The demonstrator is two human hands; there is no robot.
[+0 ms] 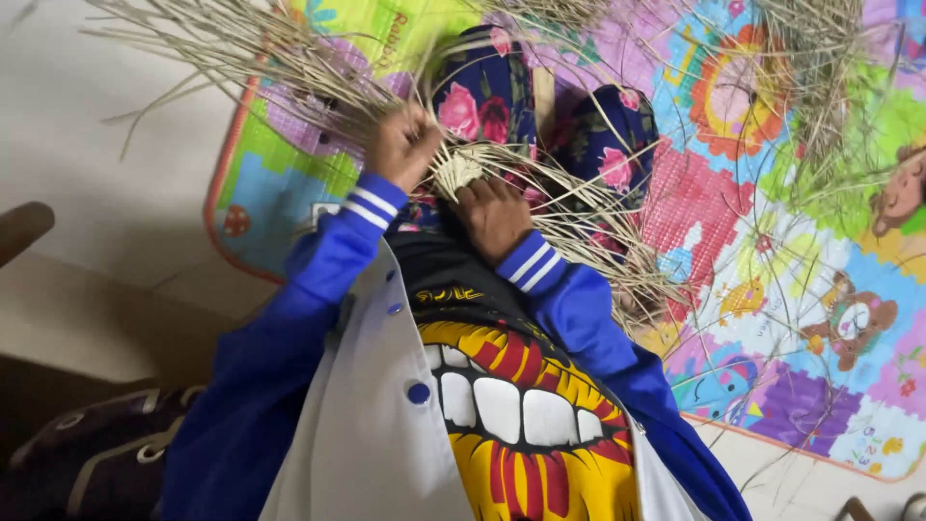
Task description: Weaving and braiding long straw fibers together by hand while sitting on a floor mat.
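Fig.: head view down onto a seated person working dried straw. Left hand (403, 145) is raised, fingers curled shut around a bundle of loose straw strands (241, 48) that fan up and to the left; exact finger positions partly hidden by the strands. Right hand (492, 214) lies just beside it, fingers bent and pressed down on a small woven straw disc (461, 170), which sits betw. the two hands, above the lap and over the floral-print fabric (487, 96) on the knees. More strands spray out from the disc to the right, over the colourful play mat (772, 289). Risks (judgement): the long stiff strands could snap or kink if bent too sharply near the disc; the weave could loosen if the right hand's pressure slips, as the centre looks small and held only by the fingers; loose ends may tangle w. the second heap of straw (820, 58) at upper right. Count: 2 hands, both in blue sleeves w. white-striped cuffs; 1 woven disc; 1 mat; 2 main straw heaps (upper left, upper right) plus scattered strands, too many to count singly; 1 dark bag (87, 453) at lower left.
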